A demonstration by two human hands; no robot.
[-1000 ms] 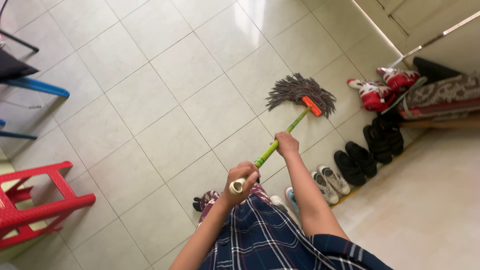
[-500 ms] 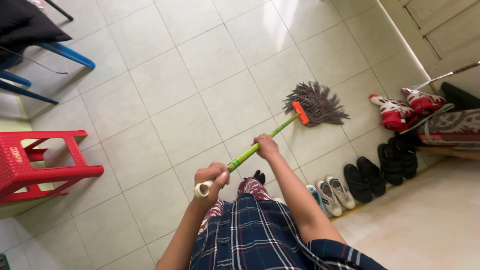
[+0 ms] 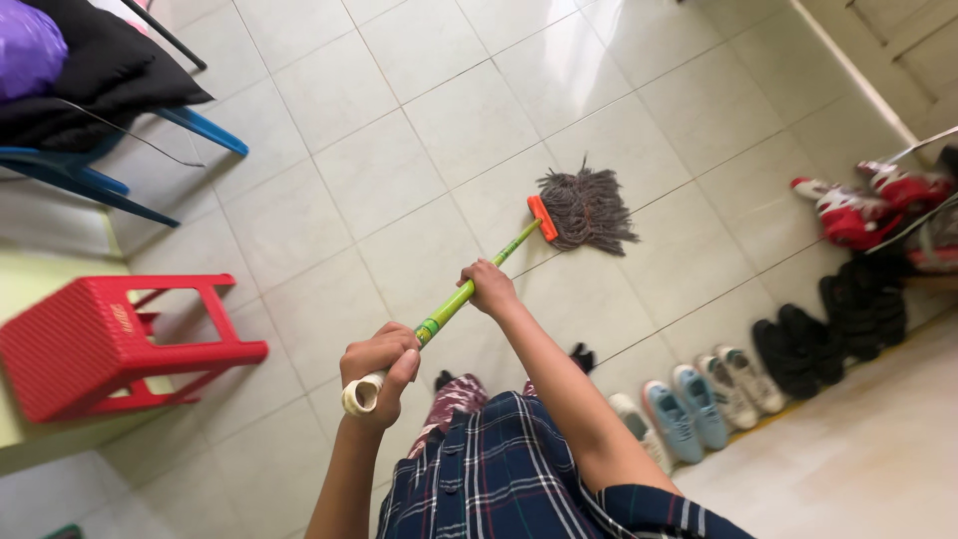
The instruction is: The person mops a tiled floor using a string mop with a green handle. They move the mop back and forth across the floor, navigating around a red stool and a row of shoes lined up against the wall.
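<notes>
I hold a mop with a green handle (image 3: pixel 489 266), an orange clamp and a dark grey string head (image 3: pixel 587 209) that rests on the pale tiled floor (image 3: pixel 339 90). My left hand (image 3: pixel 377 371) is wrapped around the cream cap at the handle's top end. My right hand (image 3: pixel 488 287) grips the handle about midway down. Both arms reach forward over my dark plaid clothing (image 3: pixel 499 469).
A red plastic stool (image 3: pixel 110 344) lies on its side at the left. A blue chair (image 3: pixel 90 165) with dark clothes stands at the upper left. Several pairs of shoes (image 3: pixel 738 389) line the floor at the right, with red-and-white shoes (image 3: pixel 858 205) beyond.
The mop head has swept leftward across the tiles, away from the shoes. My view has shifted, so the stool and chair appear more fully at the left.
</notes>
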